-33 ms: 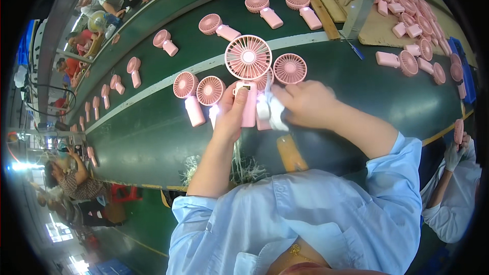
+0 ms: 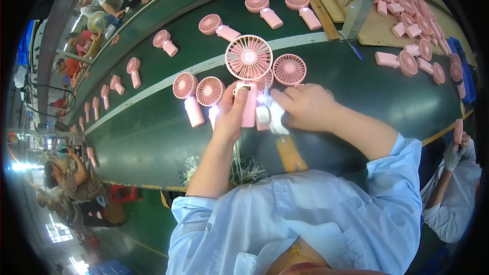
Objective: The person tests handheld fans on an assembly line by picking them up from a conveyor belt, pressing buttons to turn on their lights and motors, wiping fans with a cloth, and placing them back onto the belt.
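My left hand (image 2: 229,114) is closed round the handle of a pink handheld fan (image 2: 249,57), thumb near the small dark display on it. The fan stands with its round grille up, facing me. Just right of that handle, my right hand (image 2: 310,104) has its fingers bent round a white cloth (image 2: 276,117), which hangs loosely. Behind them lies another pink fan (image 2: 290,69), its handle largely hidden. Left of my left hand are a fan with a glowing handle (image 2: 194,112) and a second fan (image 2: 210,90) partly covered by the hand.
Several pink fans (image 2: 270,18) lie along the green belt (image 2: 137,137) beyond a pale dividing strip (image 2: 168,74). A heap of fans (image 2: 415,15) covers a board at the far right. Near me are pale strands (image 2: 249,170) and an orange-yellow patch (image 2: 291,154). Co-workers sit at left and right.
The white cloth and my right hand have shifted very slightly. My left hand and the held fan stay in place.
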Action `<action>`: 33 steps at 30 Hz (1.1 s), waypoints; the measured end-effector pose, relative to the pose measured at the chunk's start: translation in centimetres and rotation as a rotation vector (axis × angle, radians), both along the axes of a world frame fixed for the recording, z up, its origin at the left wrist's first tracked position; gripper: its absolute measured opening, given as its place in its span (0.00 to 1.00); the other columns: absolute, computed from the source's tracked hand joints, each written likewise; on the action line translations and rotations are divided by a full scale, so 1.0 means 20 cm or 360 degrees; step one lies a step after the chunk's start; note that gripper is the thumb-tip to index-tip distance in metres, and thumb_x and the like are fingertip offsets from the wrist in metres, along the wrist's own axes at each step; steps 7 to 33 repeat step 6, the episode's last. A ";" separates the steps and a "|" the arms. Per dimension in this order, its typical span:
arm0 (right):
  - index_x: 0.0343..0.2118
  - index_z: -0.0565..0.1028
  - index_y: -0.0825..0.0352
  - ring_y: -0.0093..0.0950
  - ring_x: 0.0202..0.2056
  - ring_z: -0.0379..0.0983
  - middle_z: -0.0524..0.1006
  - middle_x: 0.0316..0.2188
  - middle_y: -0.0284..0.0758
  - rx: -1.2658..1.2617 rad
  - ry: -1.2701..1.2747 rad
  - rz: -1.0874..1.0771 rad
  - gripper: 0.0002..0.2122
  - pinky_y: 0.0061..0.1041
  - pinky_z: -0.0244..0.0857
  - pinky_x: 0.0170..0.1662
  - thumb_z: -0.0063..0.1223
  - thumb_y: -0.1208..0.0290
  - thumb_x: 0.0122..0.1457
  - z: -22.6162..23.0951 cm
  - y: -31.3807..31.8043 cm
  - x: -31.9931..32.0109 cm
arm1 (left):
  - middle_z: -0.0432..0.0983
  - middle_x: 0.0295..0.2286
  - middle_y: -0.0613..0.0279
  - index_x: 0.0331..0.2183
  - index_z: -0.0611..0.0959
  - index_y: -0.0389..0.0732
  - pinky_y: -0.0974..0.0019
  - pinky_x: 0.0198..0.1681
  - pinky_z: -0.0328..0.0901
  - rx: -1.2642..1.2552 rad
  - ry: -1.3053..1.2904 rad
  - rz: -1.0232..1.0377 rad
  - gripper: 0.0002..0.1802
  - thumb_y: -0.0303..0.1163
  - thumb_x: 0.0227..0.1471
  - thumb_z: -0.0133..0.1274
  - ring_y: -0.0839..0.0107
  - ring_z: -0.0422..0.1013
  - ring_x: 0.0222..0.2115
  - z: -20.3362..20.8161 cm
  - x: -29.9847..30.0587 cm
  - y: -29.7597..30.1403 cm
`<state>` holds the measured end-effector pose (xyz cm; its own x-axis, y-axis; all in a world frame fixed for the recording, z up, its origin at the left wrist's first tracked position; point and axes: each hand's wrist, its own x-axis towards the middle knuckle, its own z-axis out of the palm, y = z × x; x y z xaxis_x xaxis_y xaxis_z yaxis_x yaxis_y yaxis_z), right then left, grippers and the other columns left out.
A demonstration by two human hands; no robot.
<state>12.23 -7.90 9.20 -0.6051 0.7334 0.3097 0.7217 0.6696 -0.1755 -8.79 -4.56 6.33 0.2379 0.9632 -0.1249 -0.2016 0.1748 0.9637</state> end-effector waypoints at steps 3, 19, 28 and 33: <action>0.46 0.64 0.66 0.36 0.31 0.73 0.73 0.30 0.39 -0.0215 0.0160 -0.0240 0.31 0.32 0.67 0.32 0.62 0.62 0.37 -0.01 0.00 0.06 | 0.69 0.39 0.61 0.48 0.67 0.39 0.72 0.39 0.66 -0.0001 -0.0137 0.0006 0.20 0.39 0.56 0.43 0.75 0.69 0.36 0.00 0.01 0.00; 0.48 0.62 0.62 0.37 0.37 0.72 0.74 0.35 0.39 -0.0280 0.0439 -0.0339 0.31 0.33 0.67 0.39 0.61 0.61 0.39 0.04 -0.02 0.11 | 0.71 0.39 0.53 0.54 0.56 0.47 0.63 0.34 0.70 0.0087 -0.0308 -0.0080 0.27 0.43 0.56 0.41 0.63 0.73 0.33 0.01 -0.02 0.00; 0.48 0.62 0.62 0.37 0.37 0.72 0.74 0.35 0.39 -0.0280 0.0439 -0.0339 0.31 0.33 0.67 0.39 0.61 0.61 0.39 0.04 -0.02 0.11 | 0.71 0.39 0.53 0.54 0.56 0.47 0.63 0.34 0.70 0.0087 -0.0308 -0.0080 0.27 0.43 0.56 0.41 0.63 0.73 0.33 0.01 -0.02 0.00; 0.48 0.62 0.62 0.37 0.37 0.72 0.74 0.35 0.39 -0.0280 0.0439 -0.0339 0.31 0.33 0.67 0.39 0.61 0.61 0.39 0.04 -0.02 0.11 | 0.71 0.39 0.53 0.54 0.56 0.47 0.63 0.34 0.70 0.0087 -0.0308 -0.0080 0.27 0.43 0.56 0.41 0.63 0.73 0.33 0.01 -0.02 0.00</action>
